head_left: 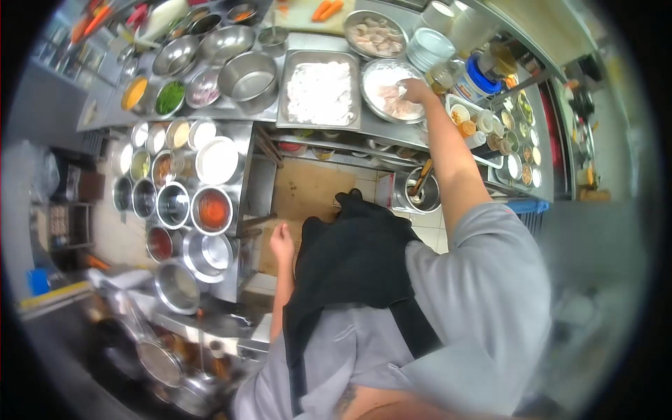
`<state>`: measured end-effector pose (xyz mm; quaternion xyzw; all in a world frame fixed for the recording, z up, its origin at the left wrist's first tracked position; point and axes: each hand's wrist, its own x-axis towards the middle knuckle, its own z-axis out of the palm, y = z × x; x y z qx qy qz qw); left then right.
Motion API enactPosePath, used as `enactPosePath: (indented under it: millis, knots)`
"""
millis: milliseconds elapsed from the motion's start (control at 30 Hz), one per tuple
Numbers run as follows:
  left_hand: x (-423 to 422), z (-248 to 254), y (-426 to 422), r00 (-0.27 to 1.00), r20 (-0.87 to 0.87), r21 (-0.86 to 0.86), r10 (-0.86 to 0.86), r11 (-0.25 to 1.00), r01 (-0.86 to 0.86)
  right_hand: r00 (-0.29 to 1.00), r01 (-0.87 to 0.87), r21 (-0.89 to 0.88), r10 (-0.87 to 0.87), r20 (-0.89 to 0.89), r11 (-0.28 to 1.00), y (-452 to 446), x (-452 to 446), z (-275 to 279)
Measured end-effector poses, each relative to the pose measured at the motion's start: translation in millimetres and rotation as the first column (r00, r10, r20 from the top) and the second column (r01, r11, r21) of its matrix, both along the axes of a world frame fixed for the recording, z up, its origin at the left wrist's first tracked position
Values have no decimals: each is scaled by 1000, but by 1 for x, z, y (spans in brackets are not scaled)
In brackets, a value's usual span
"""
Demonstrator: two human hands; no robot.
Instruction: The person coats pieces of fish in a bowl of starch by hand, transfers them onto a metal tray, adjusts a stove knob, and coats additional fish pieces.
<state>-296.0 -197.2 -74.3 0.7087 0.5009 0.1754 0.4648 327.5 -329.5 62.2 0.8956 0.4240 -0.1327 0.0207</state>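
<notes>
My right hand (414,91) reaches into a metal bowl (369,98) of white powder with pale pink pieces (397,105) in it; its fingers are partly hidden among the powder and pieces. Just left of that bowl lies a rectangular metal tray (285,105) full of white-coated pieces (320,92). Behind the bowl stands another metal bowl (348,21) holding more pale pieces. Low at my left side hangs my left hand (282,241), its fingers curled, touching nothing on the tables.
Metal bowls, including an empty-looking one (248,80), and a green-filled one (170,97) line the counter's left. Stacked plates (430,49), a blue-lidded tub (477,77) and condiment jars stand right. More pots and a red-filled bowl (212,211) cover the left table.
</notes>
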Motion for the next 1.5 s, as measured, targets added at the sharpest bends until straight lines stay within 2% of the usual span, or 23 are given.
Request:
enactPosePath:
  millis: [33,100,167,200,267,333,367,433,567,600,667,800,833,900,933,1000,1033,1067,1200,1233,1333,1433,1500]
  knots:
    - [35,30,12,991,105,-84,-82,992,91,1000,25,15,-25,-5,1000,-1,-5,1]
    - [94,35,37,942,173,-25,-288,955,297,980,84,-16,-85,-181,996,-5,-11,-4]
    - [155,106,47,882,118,-80,-456,881,466,976,142,35,-134,-170,989,-6,-8,-39]
    - [183,118,51,877,103,-76,-469,875,478,975,182,82,-169,-141,980,-3,-3,-52]
    - [238,135,54,764,127,7,-633,770,637,963,238,30,-232,-138,971,12,-1,-52]
    - [290,154,46,750,111,-9,-652,754,657,937,288,30,-275,-215,957,17,2,-45]
    - [315,157,39,746,109,-28,-657,748,663,941,248,62,-226,-251,967,17,10,-46]
    - [362,144,29,780,196,-70,-594,785,615,947,218,84,-190,-258,972,19,25,-58]
    - [431,124,20,854,96,-56,-511,854,517,942,197,137,-149,-302,971,23,39,-44]
    - [440,128,20,861,79,-61,-503,860,507,938,206,135,-155,-311,969,25,39,-37]
    - [450,123,21,866,57,-77,-498,862,501,940,195,248,-108,-325,949,27,37,-21]
    - [457,125,32,862,71,-132,-501,852,506,898,152,225,-39,-438,962,25,52,-11]
    - [456,127,34,861,130,-169,-492,844,509,896,165,226,-50,-441,960,26,53,-7]
    - [457,130,38,850,188,-210,-493,825,525,809,239,153,-109,-578,959,33,52,6]
    - [457,132,39,844,222,-244,-488,810,533,806,254,150,-123,-579,955,40,45,-9]
    - [459,133,43,827,266,-278,-495,782,557,881,387,124,-327,-341,914,65,31,-46]
    - [459,131,44,823,275,-293,-497,772,564,866,405,23,-375,-331,914,74,7,-14]
    - [460,127,47,819,286,-307,-497,762,570,896,358,-20,-349,-275,934,82,-1,-17]
    - [461,114,55,795,309,-339,-522,720,605,895,403,36,-386,-226,914,81,2,-36]
    - [458,127,57,791,281,-367,-544,701,612,899,410,63,-392,-195,910,78,4,-39]
    - [462,117,66,760,312,-378,-570,660,649,896,438,119,-424,-129,891,62,7,-18]
    - [464,118,68,760,304,-401,-574,647,649,899,410,34,-397,-184,912,55,17,3]
    - [464,121,69,767,334,-430,-549,635,642,916,381,45,-370,-155,923,51,20,13]
